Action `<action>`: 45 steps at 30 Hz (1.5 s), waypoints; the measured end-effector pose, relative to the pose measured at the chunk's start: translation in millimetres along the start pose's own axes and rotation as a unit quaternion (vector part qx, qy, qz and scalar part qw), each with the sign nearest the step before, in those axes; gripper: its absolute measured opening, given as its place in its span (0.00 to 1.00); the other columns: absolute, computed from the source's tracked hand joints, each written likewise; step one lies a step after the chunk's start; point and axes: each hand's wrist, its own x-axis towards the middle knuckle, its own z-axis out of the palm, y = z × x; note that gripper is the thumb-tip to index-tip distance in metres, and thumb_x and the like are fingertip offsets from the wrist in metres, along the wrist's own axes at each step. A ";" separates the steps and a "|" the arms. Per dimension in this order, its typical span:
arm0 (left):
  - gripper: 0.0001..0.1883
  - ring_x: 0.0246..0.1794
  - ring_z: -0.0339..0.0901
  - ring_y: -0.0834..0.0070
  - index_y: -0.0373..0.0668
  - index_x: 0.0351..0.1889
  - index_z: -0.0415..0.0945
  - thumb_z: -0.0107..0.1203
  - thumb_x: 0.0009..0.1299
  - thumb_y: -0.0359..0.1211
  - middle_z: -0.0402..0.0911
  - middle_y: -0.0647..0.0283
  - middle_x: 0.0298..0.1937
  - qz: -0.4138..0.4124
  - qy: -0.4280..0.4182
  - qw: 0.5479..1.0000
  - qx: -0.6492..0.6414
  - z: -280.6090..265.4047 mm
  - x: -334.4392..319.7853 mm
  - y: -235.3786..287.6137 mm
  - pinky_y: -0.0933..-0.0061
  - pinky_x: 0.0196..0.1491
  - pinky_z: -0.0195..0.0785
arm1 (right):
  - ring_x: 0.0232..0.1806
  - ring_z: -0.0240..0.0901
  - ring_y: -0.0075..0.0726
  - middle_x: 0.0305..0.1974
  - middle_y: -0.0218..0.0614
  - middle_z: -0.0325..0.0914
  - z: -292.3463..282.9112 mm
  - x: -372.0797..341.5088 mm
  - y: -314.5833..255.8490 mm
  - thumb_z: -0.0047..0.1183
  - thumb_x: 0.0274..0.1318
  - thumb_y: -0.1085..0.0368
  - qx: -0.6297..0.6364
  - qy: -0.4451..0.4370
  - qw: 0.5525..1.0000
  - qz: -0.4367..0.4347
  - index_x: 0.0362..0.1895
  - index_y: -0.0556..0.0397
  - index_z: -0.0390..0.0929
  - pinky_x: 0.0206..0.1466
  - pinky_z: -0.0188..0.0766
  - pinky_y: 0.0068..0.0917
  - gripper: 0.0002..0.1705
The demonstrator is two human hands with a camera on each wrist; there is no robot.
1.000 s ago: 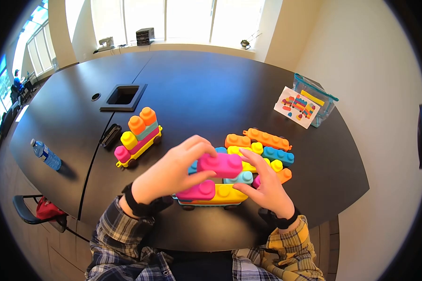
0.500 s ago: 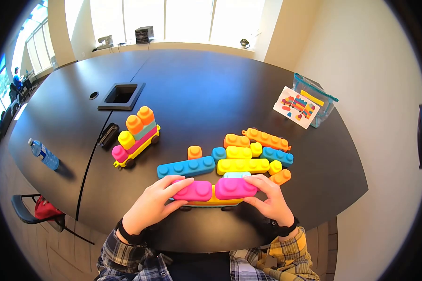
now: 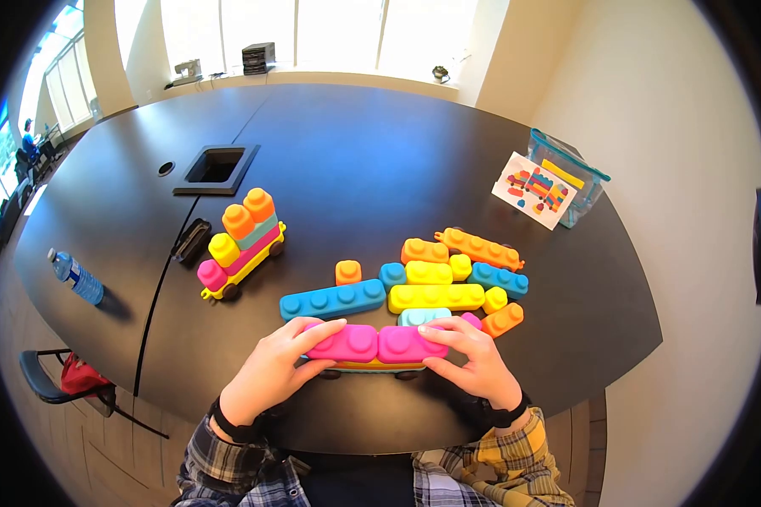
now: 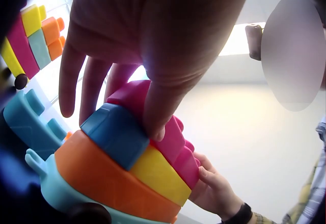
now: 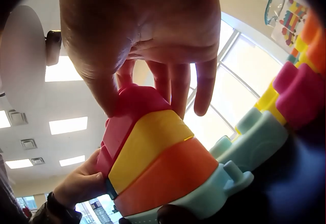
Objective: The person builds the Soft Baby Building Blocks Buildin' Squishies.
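Note:
Two pink bricks lie end to end on top of a stacked toy wagon near the table's front edge. My left hand (image 3: 271,363) pinches the left pink brick (image 3: 345,343) between thumb and fingers. On the other side my right hand (image 3: 482,367) holds the right pink brick (image 3: 404,345) the same way. Below them, the left wrist view shows a blue brick (image 4: 114,135) beside a yellow brick (image 4: 162,175). Both rest on an orange brick (image 4: 112,175), which sits on a light blue wheeled base (image 4: 63,188).
Behind the wagon lie loose bricks, among them a long blue brick (image 3: 331,301) and a long yellow brick (image 3: 436,298). Left stands another stacked wagon (image 3: 258,243), near a black case (image 3: 192,242) and a water bottle (image 3: 76,277). A picture card (image 3: 516,198) leans on a clear box (image 3: 590,198).
The pink brick held up in my left hand came down onto the wagon, and my right hand took hold of a pink brick. That right brick then moved left, closing the gap between the two.

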 end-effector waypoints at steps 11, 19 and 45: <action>0.28 0.57 0.82 0.54 0.44 0.70 0.77 0.64 0.70 0.24 0.82 0.53 0.59 0.034 -0.039 0.998 -0.022 -16.8 8.5 -7.8 0.60 0.60 0.76 | 0.58 0.80 0.46 0.56 0.41 0.84 -3.6 2.2 -4.6 0.72 0.56 0.69 0.004 -0.011 1.000 0.025 0.62 0.51 0.84 0.64 0.75 0.38 0.28; 0.33 0.55 0.80 0.49 0.39 0.69 0.74 0.71 0.65 0.34 0.80 0.49 0.55 -0.028 -0.026 0.986 0.162 -14.8 30.8 -90.0 0.58 0.60 0.75 | 0.59 0.78 0.48 0.57 0.42 0.80 -2.3 1.0 -8.5 0.69 0.62 0.67 -0.012 -0.013 1.000 0.023 0.63 0.52 0.81 0.64 0.73 0.38 0.25; 0.31 0.53 0.81 0.59 0.41 0.60 0.81 0.79 0.58 0.33 0.83 0.56 0.52 0.089 0.065 0.994 0.005 -45.3 25.8 14.5 0.62 0.56 0.76 | 0.72 0.73 0.47 0.81 0.48 0.60 -3.1 10.6 -2.4 0.71 0.63 0.58 0.082 0.086 0.993 -0.010 0.85 0.52 0.52 0.74 0.68 0.44 0.54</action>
